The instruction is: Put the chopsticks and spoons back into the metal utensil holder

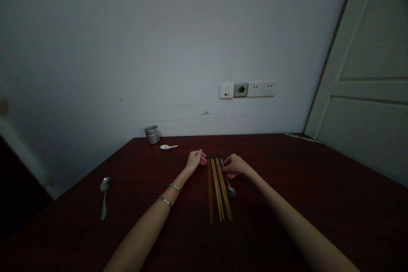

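Several wooden chopsticks (218, 190) lie side by side on the dark red table (287, 187), pointing away from me. A small metal spoon (228, 185) lies along their right side, bowl toward me. My right hand (235, 165) rests at the far end of the chopsticks with its fingers curled and pinched at the spoon's handle. My left hand (195, 160) lies on the table just left of the chopstick tips, its fingers loosely curled with nothing visible in them. Two bracelets sit on my left wrist.
A larger metal spoon (104, 195) lies near the table's left edge. At the back by the wall stand a small metal cup (152, 134) and a white plastic spoon (168, 147). Wall sockets (247, 89) and a door (366, 93) are behind.
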Demonstrator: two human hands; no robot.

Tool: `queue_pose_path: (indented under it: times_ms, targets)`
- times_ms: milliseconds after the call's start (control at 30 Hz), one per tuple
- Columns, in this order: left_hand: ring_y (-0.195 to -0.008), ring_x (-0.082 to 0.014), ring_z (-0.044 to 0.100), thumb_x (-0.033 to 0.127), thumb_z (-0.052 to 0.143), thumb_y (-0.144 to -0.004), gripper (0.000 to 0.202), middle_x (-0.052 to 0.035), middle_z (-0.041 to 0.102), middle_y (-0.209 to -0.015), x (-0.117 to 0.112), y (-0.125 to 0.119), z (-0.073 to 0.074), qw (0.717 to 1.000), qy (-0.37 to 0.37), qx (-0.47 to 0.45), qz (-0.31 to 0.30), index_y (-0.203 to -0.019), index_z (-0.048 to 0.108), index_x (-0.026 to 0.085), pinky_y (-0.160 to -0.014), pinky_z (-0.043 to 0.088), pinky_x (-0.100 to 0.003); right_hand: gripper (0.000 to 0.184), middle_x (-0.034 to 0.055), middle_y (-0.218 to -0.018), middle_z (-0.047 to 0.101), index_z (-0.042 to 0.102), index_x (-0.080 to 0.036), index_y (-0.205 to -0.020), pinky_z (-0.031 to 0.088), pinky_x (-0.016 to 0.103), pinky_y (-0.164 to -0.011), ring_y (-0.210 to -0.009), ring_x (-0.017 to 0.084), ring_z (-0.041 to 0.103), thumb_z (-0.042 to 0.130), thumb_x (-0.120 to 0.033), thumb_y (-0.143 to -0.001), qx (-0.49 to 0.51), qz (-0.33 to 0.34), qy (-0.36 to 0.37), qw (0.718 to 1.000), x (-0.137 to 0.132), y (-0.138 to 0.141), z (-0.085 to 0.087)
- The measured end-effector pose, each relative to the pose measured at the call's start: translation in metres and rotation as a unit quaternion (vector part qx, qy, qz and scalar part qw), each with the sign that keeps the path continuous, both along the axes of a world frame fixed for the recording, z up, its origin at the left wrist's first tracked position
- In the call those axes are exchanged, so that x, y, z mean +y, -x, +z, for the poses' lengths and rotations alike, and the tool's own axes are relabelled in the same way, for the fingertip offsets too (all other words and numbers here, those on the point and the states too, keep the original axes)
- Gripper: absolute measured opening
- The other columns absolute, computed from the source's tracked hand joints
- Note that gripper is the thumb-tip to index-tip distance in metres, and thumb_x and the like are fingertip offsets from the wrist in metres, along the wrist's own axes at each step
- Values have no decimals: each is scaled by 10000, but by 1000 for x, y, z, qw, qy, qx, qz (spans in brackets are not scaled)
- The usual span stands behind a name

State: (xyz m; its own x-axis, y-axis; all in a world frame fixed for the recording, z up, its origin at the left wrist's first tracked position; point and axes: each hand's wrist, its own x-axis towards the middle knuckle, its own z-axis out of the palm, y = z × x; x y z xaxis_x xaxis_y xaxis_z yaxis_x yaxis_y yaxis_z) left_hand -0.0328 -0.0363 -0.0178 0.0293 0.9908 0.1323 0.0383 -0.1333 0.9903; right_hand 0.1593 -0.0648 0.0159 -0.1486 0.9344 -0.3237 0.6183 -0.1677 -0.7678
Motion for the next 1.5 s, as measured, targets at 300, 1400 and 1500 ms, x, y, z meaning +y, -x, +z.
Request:
queue_pose_path:
  times_ms: [300,1400,1500]
  targets:
    - [-391,-94,532,380,389,-835,355,-29,570,-465,-3,-2,7,1000,26,4,-3,-653,524,106,-435,413,-199,276,112,-1013,623,611,-140,-954,435,245,-807,-934,191,589,405,-281,-836,-204,-68,-345,914,9,-48,-11]
    - [-373,-228,516,312,721,-411,231,-120,533,-366,-157,293,82,768,429,457,132,-419,539,169,-339,361,-274,448,200,-1084,583,590,-14,-1045,381,364,-912,-1045,287,521,345,-297,-798,-310,4,-412,857,48,-86,-76]
    - [-346,-246,502,226,719,-402,225,-84,459,-290,-158,292,72,814,346,426,190,-400,502,168,-338,366,-310,468,202,-1097,576,578,-9,-1063,382,358,-913,-1054,284,516,325,-307,-807,-320,7,-409,854,48,-86,-77]
